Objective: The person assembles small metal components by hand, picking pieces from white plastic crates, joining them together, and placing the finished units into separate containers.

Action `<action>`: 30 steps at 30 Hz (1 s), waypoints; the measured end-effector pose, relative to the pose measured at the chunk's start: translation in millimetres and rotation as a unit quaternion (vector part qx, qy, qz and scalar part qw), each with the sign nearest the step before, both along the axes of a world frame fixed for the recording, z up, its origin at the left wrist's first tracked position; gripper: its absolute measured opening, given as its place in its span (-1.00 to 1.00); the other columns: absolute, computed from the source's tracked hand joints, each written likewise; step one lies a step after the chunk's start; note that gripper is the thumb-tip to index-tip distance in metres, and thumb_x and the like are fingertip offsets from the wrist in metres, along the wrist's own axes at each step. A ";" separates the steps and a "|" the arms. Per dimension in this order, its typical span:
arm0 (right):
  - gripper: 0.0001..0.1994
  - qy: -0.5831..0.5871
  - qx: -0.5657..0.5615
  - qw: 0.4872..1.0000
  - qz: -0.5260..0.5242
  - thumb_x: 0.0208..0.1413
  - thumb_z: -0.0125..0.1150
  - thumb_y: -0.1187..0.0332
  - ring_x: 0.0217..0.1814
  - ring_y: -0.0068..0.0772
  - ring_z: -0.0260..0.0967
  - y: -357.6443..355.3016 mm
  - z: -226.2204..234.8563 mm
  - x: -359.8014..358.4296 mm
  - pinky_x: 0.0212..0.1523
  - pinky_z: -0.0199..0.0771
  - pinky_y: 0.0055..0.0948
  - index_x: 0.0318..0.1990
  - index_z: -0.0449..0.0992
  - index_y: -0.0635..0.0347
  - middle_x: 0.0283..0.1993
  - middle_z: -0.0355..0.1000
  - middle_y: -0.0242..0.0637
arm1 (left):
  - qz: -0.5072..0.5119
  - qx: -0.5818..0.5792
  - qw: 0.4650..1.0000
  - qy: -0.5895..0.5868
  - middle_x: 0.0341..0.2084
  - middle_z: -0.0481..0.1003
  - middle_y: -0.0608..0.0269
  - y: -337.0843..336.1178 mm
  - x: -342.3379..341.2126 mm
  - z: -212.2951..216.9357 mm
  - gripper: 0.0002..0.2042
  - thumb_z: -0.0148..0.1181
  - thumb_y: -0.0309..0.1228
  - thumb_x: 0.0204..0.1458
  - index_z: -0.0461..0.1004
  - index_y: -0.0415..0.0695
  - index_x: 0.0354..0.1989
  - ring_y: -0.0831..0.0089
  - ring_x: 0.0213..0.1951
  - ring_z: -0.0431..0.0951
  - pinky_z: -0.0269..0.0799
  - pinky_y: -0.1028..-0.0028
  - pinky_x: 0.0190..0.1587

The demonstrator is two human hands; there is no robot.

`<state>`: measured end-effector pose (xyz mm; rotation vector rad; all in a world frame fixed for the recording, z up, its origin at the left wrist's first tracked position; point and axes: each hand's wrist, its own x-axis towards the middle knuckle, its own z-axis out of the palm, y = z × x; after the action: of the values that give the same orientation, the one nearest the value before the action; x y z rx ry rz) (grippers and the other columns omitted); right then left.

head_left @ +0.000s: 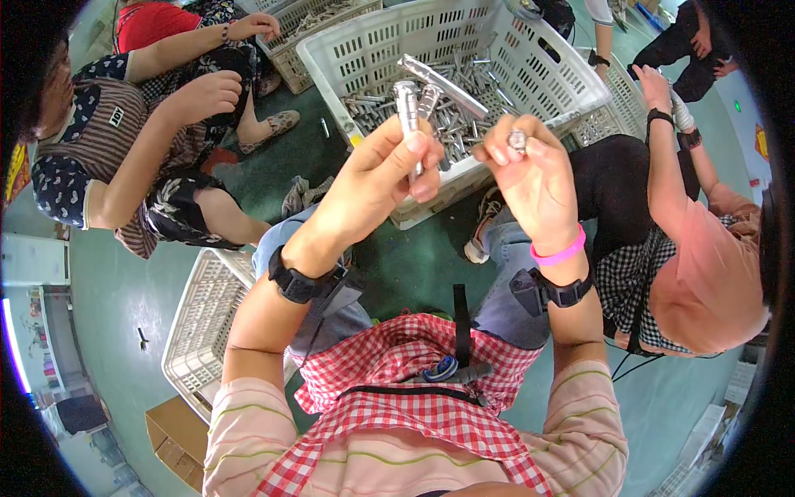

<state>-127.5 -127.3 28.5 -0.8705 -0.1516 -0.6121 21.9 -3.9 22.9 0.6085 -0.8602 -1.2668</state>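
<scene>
My left hand (381, 170) is raised over the near side of a white plastic crate (339, 70), its fingers wrapped round shiny metal sleeve bolts (407, 108). At least two of them stick up past the thumb. My right hand (538, 178), with a pink wristband, is held up beside it with bent fingers. Between its fingertips is a small round metal piece (517, 141), seen end-on; whether it is a nut or a bolt's end I cannot tell. A long, bright metal rod (445, 87) shows just beyond my hands, above many loose metal bolts (472, 124) in the crate.
Co-workers sit close on the left (124, 141) and right (662, 215). Another crate of metal parts (290, 50) stands at the far left of mine. A white basket (195, 331) and a cardboard box (178, 439) are on the green floor at my left.
</scene>
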 end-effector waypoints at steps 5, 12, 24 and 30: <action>-0.91 0.096 -0.245 0.933 -0.246 0.02 0.05 0.44 -0.23 -0.53 0.16 -6.3 2.4 -6.4 -0.13 0.14 -0.52 -0.36 0.37 0.26 -0.23 0.27 -0.32 | 0.009 0.044 0.995 -0.088 -0.52 0.20 0.42 4.8 2.0 7.2 -0.82 -0.11 -0.29 0.16 0.24 -0.16 -0.23 0.66 -0.60 0.16 0.10 0.65 -0.54; -0.92 0.136 -0.228 0.946 -0.185 0.03 0.07 0.44 -0.04 -0.46 0.24 3.1 8.8 -3.4 -0.01 0.19 -0.47 -0.36 0.40 0.26 -0.02 0.26 -0.21 | -0.033 0.035 0.996 -0.082 -0.57 0.14 0.41 6.6 -0.9 9.3 -0.73 -0.02 -0.15 0.10 0.18 -0.10 -0.34 0.69 -0.66 0.06 -0.06 0.69 -0.64; -0.91 0.137 -0.138 0.964 -0.181 0.04 0.06 0.50 -0.14 -0.41 0.35 -2.2 2.0 -4.1 -0.04 0.33 -0.41 -0.36 0.45 0.36 -0.06 0.31 -0.15 | 0.060 0.005 0.957 -0.285 -0.39 0.36 0.42 2.7 8.0 1.9 -0.75 -0.07 -0.22 0.14 0.36 -0.16 -0.25 0.66 -0.31 0.30 0.21 0.61 -0.25; -0.91 0.132 -0.057 0.973 -0.182 0.03 0.07 0.50 -0.16 -0.36 0.39 -8.3 -1.4 -4.5 -0.03 0.34 -0.38 -0.35 0.47 0.36 -0.07 0.33 -0.15 | 0.196 0.068 0.931 -0.300 -0.44 0.37 0.43 3.2 12.4 1.6 -0.76 -0.09 -0.27 0.15 0.37 -0.19 -0.24 0.68 -0.38 0.28 0.21 0.62 -0.30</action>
<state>-132.0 -135.6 27.2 -1.0934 0.2225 -0.8273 34.3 -0.8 24.4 1.2539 -1.0825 -0.7770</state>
